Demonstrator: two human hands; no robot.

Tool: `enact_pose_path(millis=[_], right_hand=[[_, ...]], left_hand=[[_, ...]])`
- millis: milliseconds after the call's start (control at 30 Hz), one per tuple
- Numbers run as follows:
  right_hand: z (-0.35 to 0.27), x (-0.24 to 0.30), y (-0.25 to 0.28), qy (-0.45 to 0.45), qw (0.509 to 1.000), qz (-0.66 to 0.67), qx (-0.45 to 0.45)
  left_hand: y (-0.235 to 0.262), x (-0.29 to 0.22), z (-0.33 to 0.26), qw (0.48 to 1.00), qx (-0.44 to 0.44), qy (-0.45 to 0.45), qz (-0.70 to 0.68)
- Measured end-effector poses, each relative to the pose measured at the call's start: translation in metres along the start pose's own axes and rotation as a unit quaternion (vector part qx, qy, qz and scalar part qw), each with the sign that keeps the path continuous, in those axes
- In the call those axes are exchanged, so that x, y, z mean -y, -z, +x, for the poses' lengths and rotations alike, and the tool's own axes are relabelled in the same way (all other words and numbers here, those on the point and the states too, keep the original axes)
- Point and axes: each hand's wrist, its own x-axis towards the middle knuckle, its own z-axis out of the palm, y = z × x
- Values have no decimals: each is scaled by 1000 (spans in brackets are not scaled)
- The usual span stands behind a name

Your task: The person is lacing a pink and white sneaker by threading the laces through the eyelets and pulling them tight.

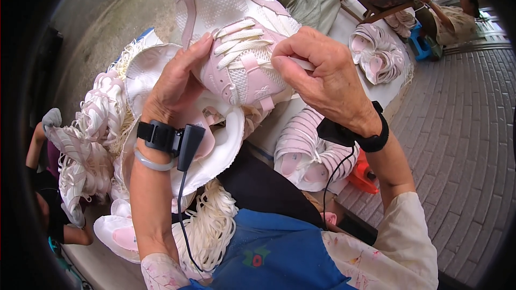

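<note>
A pink and white shoe upper [247, 78] is held up in front of me, with cream lace [242, 45] strung in crossing rows through part of its eyelets. My left hand [180, 75] grips its left edge, the thumb lying near the laced rows. On the other side, my right hand [325, 72] is pinched shut by the eyelets, a short pale piece of lace [303, 64] showing at the fingers. More uppers [231, 129] lie just under the held one, over my lap. A thick bundle of loose cream laces [212, 228] rests below my left wrist.
Laced uppers [99, 107] are heaped at the left. A ring-shaped stack of uppers [301, 153] lies right of my lap, beside an orange object [364, 174]. Another stack [376, 53] stands farther back. Another person [457, 21] sits at the far right; cables hang from both my wrists.
</note>
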Motion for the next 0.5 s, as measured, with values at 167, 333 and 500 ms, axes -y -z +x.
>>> enact_pose_path(millis=[167,333,500], right_hand=[[-1,-1,0,-65,996,46,27],[2,1,-1,-67,996,42,42],[4,-7,0,-49,993,82,68]], left_hand=[[1,0,0,1000,5,1,5],[1,0,-1,1000,2,3,1],[-1,0,-2,1000,-7,9,7]])
